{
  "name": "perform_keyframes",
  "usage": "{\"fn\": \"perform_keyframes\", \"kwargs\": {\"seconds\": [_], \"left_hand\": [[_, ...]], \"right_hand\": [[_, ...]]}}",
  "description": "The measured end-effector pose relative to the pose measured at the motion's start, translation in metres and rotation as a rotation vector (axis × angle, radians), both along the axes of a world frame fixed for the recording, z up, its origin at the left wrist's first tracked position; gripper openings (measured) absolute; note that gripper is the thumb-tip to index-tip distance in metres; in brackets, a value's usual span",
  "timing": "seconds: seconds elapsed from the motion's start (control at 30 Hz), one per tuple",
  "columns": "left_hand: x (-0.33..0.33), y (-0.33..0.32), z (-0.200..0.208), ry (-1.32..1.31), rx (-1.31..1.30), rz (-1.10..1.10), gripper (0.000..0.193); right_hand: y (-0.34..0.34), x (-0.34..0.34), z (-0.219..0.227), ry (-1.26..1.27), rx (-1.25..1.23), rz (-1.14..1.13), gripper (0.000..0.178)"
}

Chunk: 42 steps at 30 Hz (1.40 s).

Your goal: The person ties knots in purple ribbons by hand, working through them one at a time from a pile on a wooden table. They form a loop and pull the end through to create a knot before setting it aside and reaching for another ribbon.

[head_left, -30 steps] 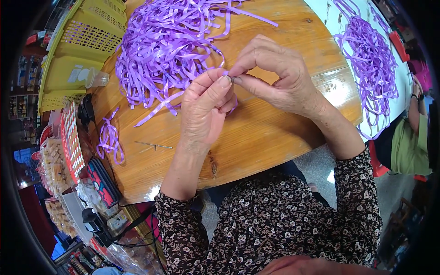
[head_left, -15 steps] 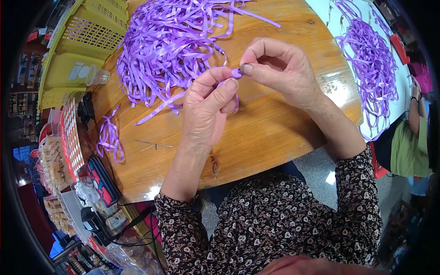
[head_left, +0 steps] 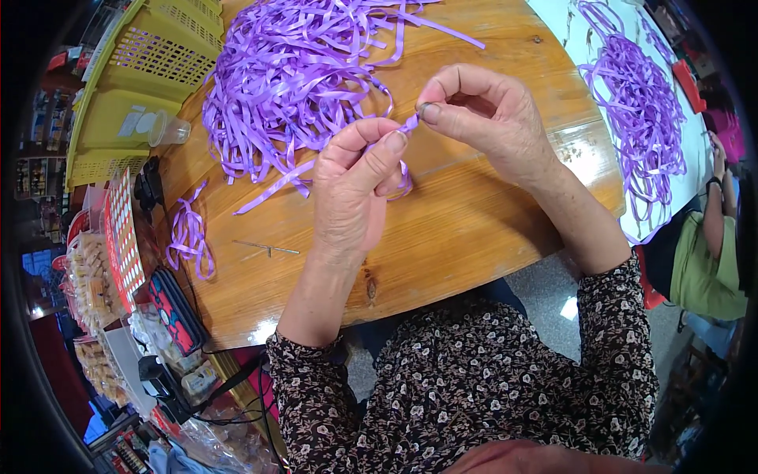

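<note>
apparently a shop, shelved rows of small goods (head_left: 32, 181), clear bags (head_left: 93, 276)

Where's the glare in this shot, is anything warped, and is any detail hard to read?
Head view: glare whitens the wooden table beside the right hand's wrist; head view: fisheye bends the yellow basket, with corners falling to black; head view: the purple ribbon between the fingertips is too small to read clearly.

left hand (head_left: 355, 170): thumb pressed toward bent forefinger | right hand (head_left: 493, 118): thumb-and-forefinger pinch | forearms (head_left: 314, 304): angled inward
</note>
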<state>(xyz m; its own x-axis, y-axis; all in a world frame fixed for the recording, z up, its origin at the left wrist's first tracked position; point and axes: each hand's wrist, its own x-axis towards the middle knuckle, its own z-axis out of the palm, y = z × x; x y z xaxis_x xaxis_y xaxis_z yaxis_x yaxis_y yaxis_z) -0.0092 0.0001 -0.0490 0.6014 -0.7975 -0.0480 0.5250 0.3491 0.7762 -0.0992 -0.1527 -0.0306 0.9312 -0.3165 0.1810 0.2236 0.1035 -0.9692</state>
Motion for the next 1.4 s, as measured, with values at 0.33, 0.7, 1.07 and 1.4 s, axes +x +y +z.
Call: {"fn": "perform_keyframes", "kwargs": {"seconds": [0.33, 0.7, 1.07, 1.4], "left_hand": [[0.001, 0.0, 0.002, 0.001, -0.002, 0.001, 0.009], [0.001, 0.001, 0.0, 0.004, 0.0, 0.006, 0.009], [0.004, 0.004, 0.008, -0.203, 0.192, 0.055, 0.007], [0.019, 0.005, 0.018, -0.368, 0.205, 0.25, 0.004]], "right_hand": [[-0.003, 0.001, 0.0, -0.082, -0.037, -0.003, 0.012], [-0.002, 0.004, 0.008, -0.44, -0.992, -0.219, 0.03], [0.001, 0.003, 0.012, -0.414, -1.27, -0.216, 0.022], [-0.017, 0.001, 0.022, -0.34, -1.294, -0.286, 0.021]]}}
